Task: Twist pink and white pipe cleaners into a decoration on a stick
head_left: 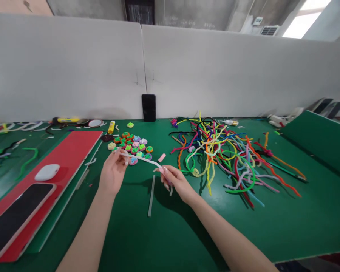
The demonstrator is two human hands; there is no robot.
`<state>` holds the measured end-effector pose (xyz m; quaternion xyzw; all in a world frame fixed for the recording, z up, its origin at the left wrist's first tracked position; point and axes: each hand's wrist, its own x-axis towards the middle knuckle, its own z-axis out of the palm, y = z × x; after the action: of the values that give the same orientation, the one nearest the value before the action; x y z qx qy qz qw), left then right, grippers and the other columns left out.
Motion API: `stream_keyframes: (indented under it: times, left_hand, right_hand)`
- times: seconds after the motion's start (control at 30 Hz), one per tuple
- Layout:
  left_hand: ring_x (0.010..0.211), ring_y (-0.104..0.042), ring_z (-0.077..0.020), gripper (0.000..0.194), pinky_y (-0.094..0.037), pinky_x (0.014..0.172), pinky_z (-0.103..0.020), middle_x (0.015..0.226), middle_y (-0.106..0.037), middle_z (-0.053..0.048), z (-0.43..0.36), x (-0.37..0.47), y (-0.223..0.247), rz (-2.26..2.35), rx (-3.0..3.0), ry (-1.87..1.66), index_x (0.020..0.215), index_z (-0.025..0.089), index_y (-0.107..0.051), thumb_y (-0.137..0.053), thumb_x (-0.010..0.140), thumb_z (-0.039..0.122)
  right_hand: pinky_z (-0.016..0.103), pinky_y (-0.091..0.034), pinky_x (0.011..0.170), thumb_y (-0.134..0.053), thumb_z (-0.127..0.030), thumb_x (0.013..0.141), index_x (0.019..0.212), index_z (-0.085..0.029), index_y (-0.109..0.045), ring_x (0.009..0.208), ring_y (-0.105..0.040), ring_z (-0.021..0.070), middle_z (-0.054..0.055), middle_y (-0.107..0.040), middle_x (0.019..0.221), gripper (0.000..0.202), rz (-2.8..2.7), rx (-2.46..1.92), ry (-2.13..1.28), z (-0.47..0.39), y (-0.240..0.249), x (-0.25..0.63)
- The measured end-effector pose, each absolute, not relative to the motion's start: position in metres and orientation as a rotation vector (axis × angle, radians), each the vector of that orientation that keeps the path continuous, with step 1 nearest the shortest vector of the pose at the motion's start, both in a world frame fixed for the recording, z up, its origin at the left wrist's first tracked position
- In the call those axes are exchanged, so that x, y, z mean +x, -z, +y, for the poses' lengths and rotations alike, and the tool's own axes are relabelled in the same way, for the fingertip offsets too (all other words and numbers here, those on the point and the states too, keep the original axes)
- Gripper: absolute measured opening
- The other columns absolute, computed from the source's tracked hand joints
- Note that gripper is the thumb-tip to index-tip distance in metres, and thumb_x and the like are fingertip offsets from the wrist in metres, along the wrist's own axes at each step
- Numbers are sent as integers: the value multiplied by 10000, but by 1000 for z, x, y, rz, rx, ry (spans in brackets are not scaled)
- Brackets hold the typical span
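A white pipe cleaner (144, 159) stretches between my two hands above the green table. My left hand (115, 169) pinches its left end, close to a cluster of small coloured pipe-cleaner flowers (129, 142). My right hand (174, 182) has its fingers closed around the other end, and a short tail hangs below them. Something pink shows at the right fingertips, partly hidden. Just beyond that hand lies a short pink piece (161, 157). Below the hands a thin pale strip (151, 196) rests flat on the table.
A tangled heap of coloured pipe cleaners (215, 147) spreads to the right. At left, a red board (70, 151) carries a phone (19, 219) and a white case (47, 172). A glue stick (111, 127) and a black phone (149, 108) stand toward the white partition (215, 71).
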<state>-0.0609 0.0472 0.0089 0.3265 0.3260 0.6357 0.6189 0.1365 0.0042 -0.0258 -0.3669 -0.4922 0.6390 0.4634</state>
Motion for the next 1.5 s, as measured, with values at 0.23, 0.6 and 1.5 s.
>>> stream_keyframes:
  times: [0.23,0.6,1.5]
  left_hand:
    - [531,-434,-69,53,-428,543,-187,591,-461,28,49,-63,-5,799,641,-1483,732,170,-568,-561,734,223]
    - [696,-521,-111,202,-410,621,-206,763,-538,0,50,-60,2,1309,1031,-1701,852,198,-544,-513,769,380]
    - [478,-470,-127,254,-287,475,-212,481,-475,34,0,-5,-10,1274,2173,-634,724,222,-540,-352,851,336]
  right_hand:
    - [232,-373,545,-536,-326,781,923,-208,-589,614,-469,114,9,-524,739,192,-1434,-1026,-1105,-1,24,136]
    - [245,-421,549,-455,-247,838,1014,-281,-615,660,-517,127,56,-539,859,241,-1768,-1081,-586,-5,29,140]
    - [326,-430,777,-386,-471,837,1106,-238,-473,862,-548,170,52,-591,885,366,-1114,-835,-1212,6,11,145]
